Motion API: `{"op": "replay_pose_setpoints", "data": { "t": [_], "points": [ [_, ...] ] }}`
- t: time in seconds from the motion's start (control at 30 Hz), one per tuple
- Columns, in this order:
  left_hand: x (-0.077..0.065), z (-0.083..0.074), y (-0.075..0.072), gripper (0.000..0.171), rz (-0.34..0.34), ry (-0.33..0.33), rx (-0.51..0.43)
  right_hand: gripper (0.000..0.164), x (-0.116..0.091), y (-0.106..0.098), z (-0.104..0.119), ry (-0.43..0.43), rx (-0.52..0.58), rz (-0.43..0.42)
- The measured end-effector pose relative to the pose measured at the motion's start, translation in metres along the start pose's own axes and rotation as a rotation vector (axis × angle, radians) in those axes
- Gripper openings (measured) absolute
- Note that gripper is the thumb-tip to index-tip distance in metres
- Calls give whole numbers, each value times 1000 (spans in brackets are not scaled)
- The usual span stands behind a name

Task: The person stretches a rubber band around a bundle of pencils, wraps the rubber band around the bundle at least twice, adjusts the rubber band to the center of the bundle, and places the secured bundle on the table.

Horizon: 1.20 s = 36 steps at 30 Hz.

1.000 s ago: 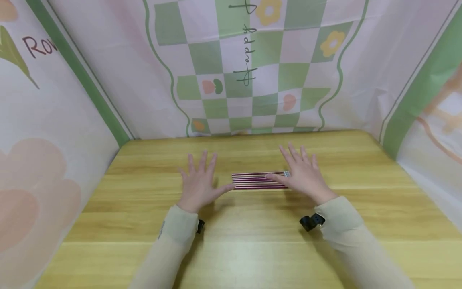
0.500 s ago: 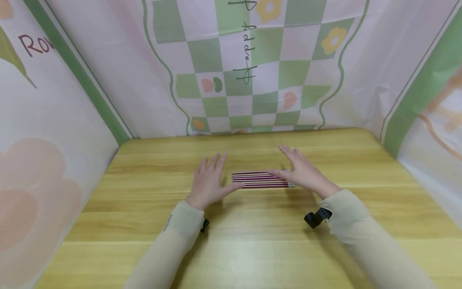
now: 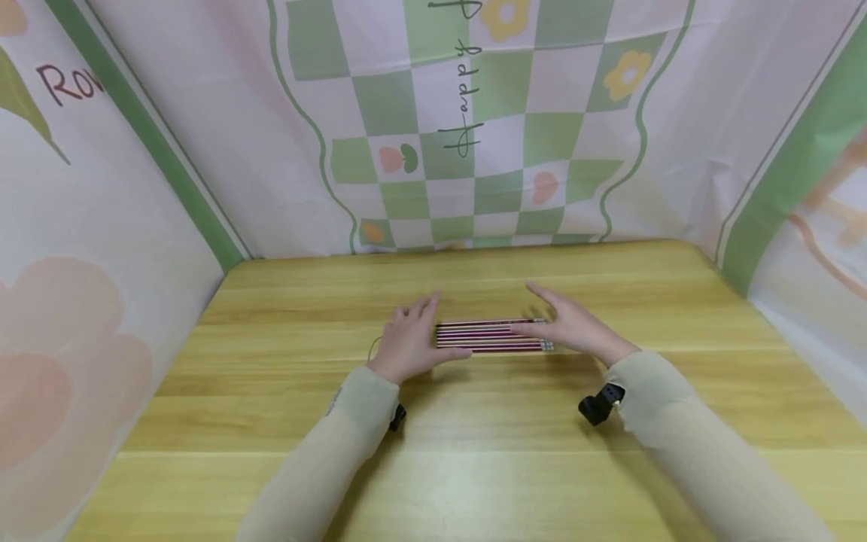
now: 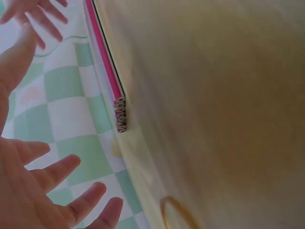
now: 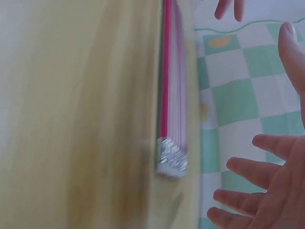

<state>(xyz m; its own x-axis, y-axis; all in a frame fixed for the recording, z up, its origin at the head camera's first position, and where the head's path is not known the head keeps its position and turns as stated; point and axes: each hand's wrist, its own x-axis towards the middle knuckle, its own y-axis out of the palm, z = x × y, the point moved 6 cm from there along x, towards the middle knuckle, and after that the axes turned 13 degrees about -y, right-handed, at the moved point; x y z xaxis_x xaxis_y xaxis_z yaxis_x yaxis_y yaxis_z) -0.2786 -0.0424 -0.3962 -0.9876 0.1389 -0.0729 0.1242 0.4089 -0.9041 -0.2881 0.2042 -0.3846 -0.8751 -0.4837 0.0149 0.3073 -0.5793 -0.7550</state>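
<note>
Several dark red and white striped pencils (image 3: 491,347) lie side by side in a flat row on the table. Their silvery eraser ends (image 5: 171,155) point right. At the row's left end, my left hand (image 3: 409,343) has its thumb along the near side and its fingers spread beyond. In the left wrist view, the palm of this left hand (image 4: 28,191) holds nothing. Across the eraser ends, my right hand (image 3: 576,328) reaches with thumb and fingers apart, overlapping part of the row. Nothing is in the fingers of the right hand (image 5: 267,186) in the right wrist view.
A thin tan loop like a rubber band (image 4: 178,209) lies on the table left of the pencils, partly behind my left hand in the head view. The wooden table (image 3: 460,452) ends at a patterned cloth backdrop (image 3: 474,150). More cloth hangs at both sides.
My left hand has moved right to the pencils' left end, uncovering the thin loop. The right hand has shifted slightly right and its fingers have tipped downward. The pencils stay in place.
</note>
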Motion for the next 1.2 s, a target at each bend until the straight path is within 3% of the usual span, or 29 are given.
{"op": "replay_pose_setpoints", "data": {
  "t": [0.43, 0.8, 1.2],
  "points": [
    [12, 0, 14, 110, 142, -70, -84, 99, 3, 9, -20, -31, 25, 8],
    [19, 1, 18, 84, 156, -87, -42, 96, 6, 14, -28, -31, -11, 6],
    [22, 0, 20, 82, 195, -119, -50, 96, 9, 20, -29, -46, -38, 4]
  ]
}}
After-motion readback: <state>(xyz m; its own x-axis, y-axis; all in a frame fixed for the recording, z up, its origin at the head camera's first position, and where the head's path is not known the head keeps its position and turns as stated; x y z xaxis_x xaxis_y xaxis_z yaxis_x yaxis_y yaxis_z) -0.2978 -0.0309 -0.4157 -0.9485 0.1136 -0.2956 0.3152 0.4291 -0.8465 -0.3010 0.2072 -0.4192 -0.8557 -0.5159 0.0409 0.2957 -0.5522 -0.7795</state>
